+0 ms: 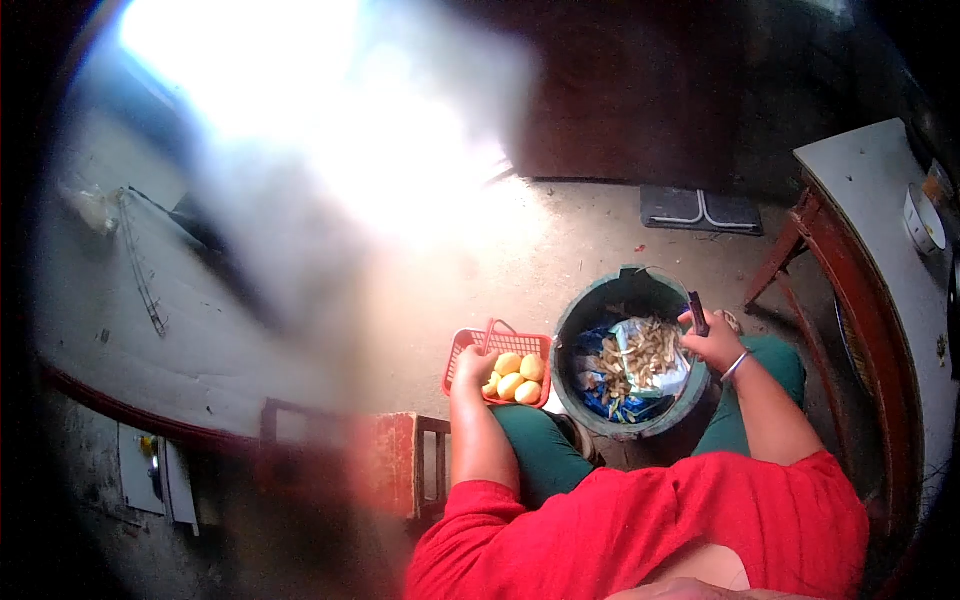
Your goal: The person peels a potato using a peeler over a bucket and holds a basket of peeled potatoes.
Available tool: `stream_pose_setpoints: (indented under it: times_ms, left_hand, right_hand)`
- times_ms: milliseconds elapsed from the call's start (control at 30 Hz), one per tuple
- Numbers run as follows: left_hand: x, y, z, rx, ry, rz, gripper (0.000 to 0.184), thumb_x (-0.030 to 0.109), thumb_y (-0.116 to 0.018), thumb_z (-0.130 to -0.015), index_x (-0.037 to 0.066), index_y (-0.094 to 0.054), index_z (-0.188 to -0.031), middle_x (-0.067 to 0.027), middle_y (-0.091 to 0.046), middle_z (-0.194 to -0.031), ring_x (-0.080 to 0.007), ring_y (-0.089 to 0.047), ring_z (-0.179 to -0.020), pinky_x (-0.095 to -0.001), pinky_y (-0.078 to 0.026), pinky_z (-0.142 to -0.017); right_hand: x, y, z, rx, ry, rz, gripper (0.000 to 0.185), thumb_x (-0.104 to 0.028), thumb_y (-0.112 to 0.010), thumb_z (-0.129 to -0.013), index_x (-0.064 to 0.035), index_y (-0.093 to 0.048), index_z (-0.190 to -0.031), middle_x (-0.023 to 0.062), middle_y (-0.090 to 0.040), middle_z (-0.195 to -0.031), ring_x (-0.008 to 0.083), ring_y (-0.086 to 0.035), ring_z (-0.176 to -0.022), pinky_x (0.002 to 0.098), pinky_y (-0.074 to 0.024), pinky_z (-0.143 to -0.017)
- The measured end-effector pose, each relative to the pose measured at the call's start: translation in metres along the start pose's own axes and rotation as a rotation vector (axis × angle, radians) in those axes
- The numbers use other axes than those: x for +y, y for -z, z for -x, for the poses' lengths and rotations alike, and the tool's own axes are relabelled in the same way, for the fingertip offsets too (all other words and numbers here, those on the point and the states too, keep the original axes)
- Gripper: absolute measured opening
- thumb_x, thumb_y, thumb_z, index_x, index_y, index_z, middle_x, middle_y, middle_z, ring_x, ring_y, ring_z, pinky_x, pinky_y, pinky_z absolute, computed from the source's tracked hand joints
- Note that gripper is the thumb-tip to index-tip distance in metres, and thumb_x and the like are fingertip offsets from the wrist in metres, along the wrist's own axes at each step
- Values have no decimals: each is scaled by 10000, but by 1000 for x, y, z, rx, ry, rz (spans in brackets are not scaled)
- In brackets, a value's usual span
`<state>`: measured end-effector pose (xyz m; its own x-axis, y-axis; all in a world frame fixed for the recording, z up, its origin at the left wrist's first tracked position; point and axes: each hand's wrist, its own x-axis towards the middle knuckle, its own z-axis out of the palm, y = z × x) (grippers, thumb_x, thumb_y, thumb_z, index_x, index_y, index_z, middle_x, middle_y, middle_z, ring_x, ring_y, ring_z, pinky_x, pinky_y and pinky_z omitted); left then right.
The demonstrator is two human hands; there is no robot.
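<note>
At the far left, a pale surface [110,330] with a dark red edge curves along the view; a thin wire-like strip [140,265] lies on it. Bright glare covers much of the upper left, and detail there cannot be read. Next, a red wooden stool [390,462] stands on the floor [600,215].

My left hand [474,366] is positioned at the left side of the red basket [447,375], beside an upright red strip. Its fingers are partly hidden, so I cannot tell whether it grips the basket or the strip. The basket holds at least five smooth, yellow, rounded pieces of produce [508,363], grouped toward its right and near side. It is located beside my left knee [535,450], immediately left of the bin.

The round green bin [566,405] is positioned between my knees, open side up. It contains blue plastic [600,403], a pale wrapper [672,382] and a heap of light brown peelings [650,350].

My right hand [715,345] is closed around a dark, narrow tool [698,314], held tilted above the bin's right rim. The tool's type cannot be identified. A light-coloured band [735,366] encircles the wrist.

At the far right stands a desk [850,160] with a red-brown frame; a white bowl [923,218] rests on its top.
</note>
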<state>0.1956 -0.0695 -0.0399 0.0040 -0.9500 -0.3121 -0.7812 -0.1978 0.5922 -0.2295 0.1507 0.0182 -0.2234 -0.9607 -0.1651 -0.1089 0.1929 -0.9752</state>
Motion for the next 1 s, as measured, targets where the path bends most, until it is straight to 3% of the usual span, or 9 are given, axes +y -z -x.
stream_pose_setpoints:
  times_ms: [133,1000]
  left_hand:
    - [-6,-1,-6,-8,-13,-53,276,223,-677,-775,3,-604,-925,-55,-575,-656,-133,-534,-514,-282,-467,-437]
    - [-1,-1,-5,-85,5,-57,277,241,-668,-791,9,-608,-932,-58,-592,-671,-140,-549,-528,-287,-460,-451]
  right_hand:
    - [4,2,-1,-4,13,-17,341,-94,-652,-736,-20,-522,-1042,1,-547,-624,79,-507,-491,233,-403,-450]
    - [1,2,-1,-14,-32,-17,326,-80,-636,-752,-28,-520,-1052,15,-566,-642,85,-526,-512,232,-415,-454]
